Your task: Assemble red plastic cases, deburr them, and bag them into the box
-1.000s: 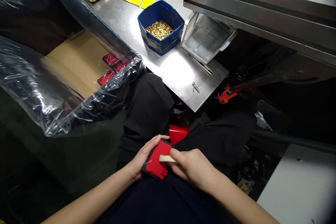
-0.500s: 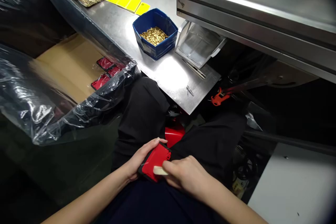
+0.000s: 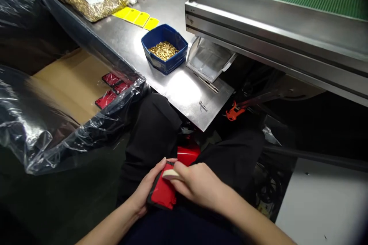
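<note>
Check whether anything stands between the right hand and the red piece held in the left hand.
Only the pale strip gripped in the right hand, its end over the red piece; nothing else visible intervenes.

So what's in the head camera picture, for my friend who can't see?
The left hand holds a red and black piece; the right hand holds a pale tool at its red face. Beyond, a blue bin of gold bits stands on a metal table.
</note>
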Demonstrator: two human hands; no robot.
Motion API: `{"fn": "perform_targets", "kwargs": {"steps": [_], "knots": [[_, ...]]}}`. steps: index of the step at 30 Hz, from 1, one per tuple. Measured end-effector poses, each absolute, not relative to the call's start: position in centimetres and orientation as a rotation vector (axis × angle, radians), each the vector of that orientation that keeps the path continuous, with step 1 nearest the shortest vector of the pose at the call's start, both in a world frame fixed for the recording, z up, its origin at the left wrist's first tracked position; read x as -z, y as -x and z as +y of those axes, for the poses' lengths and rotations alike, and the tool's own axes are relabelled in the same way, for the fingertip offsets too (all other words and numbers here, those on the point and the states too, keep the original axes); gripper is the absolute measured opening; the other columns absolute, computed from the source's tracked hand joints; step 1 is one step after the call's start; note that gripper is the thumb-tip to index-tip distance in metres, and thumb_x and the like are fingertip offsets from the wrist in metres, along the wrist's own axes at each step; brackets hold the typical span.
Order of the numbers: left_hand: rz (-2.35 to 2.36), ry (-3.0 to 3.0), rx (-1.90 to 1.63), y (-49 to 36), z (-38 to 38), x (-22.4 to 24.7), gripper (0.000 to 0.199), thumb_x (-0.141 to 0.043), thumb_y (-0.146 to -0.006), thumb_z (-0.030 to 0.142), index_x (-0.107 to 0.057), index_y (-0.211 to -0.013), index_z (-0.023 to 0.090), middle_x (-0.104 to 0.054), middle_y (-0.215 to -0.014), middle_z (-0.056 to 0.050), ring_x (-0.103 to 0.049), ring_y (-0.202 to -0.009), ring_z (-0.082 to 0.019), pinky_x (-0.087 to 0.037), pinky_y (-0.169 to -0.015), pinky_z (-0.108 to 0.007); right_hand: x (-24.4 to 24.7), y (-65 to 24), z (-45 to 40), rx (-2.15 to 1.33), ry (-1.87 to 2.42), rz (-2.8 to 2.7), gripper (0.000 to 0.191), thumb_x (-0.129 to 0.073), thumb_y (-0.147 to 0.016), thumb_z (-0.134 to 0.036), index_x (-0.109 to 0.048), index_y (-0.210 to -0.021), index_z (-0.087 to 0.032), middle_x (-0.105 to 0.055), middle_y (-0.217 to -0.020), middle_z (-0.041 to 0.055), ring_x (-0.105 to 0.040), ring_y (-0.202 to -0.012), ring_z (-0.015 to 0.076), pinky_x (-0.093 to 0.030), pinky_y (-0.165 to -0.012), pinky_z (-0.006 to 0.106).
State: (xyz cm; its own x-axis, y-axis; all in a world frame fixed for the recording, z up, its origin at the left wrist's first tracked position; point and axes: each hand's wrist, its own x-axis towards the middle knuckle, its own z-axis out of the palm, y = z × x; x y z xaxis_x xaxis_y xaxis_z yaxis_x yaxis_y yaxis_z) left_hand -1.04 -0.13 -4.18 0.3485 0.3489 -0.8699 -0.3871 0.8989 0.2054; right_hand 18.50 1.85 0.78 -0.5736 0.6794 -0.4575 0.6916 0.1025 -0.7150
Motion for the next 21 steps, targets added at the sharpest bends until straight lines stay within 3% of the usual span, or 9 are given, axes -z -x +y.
{"fn": "perform_targets", "kwargs": {"steps": [4,8,12,14,18,21], "knots": [[1.107,0.103,-0.515,0.8,-0.5,4.2,0.063,-0.062,-0.094,0.061,-0.060,-0.140,0.017,-0.078,-0.092,-0.012,-0.075,-0.072,-0.026,-0.059,-0.067,-0.035,1.7,-20.7,8.3,1.868,-2.013,1.985,0.022,-0.058,-0.098,-0.044,-0.063,-0.094,-0.023,-0.075,-0.078,-0.0009,-0.070,-0.065,0.0172,-0.045,-0.056,0.023],[1.062,0.120,-0.563,0.7,-0.7,4.2,0.065,-0.058,-0.096,0.060,-0.054,-0.146,0.019,-0.077,-0.106,-0.015,-0.077,-0.083,-0.031,-0.061,-0.072,-0.041,5.7,-21.0,16.8,1.630,-2.423,1.962,0.033,-0.043,-0.102,-0.045,-0.063,-0.106,-0.019,-0.077,-0.091,0.0082,-0.073,-0.080,0.0229,-0.054,-0.071,0.031],[1.050,0.136,-0.582,1.1,-0.7,4.1,0.065,-0.056,-0.098,0.058,-0.053,-0.147,0.015,-0.077,-0.108,-0.017,-0.076,-0.087,-0.032,-0.061,-0.076,-0.042,6.1,-21.0,20.7,1.287,-2.664,2.071,0.044,-0.060,-0.093,-0.049,-0.065,-0.118,-0.013,-0.070,-0.116,0.0207,-0.064,-0.113,0.0358,-0.048,-0.096,0.046],[1.027,0.147,-0.586,1.2,-0.7,4.2,0.065,-0.056,-0.098,0.058,-0.052,-0.147,0.015,-0.077,-0.106,-0.016,-0.076,-0.089,-0.032,-0.061,-0.079,-0.043,5.3,-22.5,19.8,1.188,-2.726,2.149,0.046,-0.060,-0.093,-0.049,-0.064,-0.124,-0.015,-0.068,-0.124,0.0192,-0.061,-0.116,0.0343,-0.045,-0.101,0.045],[0.962,0.153,-0.576,1.4,-0.5,4.5,0.065,-0.055,-0.099,0.057,-0.051,-0.148,0.015,-0.077,-0.106,-0.015,-0.076,-0.093,-0.033,-0.060,-0.081,-0.043,4.9,-29.9,15.9,1.199,-2.813,2.122,0.042,-0.048,-0.099,-0.052,-0.070,-0.118,-0.021,-0.074,-0.108,0.0107,-0.068,-0.097,0.0256,-0.052,-0.087,0.035],[0.951,0.151,-0.558,1.5,-0.3,4.5,0.062,-0.055,-0.099,0.055,-0.052,-0.147,0.016,-0.077,-0.110,-0.015,-0.076,-0.094,-0.032,-0.060,-0.082,-0.043,6.4,-37.1,13.8,1.101,-3.043,1.803,0.040,-0.048,-0.099,-0.046,-0.070,-0.113,-0.016,-0.074,-0.099,0.0131,-0.068,-0.088,0.0257,-0.054,-0.077,0.036]]}}
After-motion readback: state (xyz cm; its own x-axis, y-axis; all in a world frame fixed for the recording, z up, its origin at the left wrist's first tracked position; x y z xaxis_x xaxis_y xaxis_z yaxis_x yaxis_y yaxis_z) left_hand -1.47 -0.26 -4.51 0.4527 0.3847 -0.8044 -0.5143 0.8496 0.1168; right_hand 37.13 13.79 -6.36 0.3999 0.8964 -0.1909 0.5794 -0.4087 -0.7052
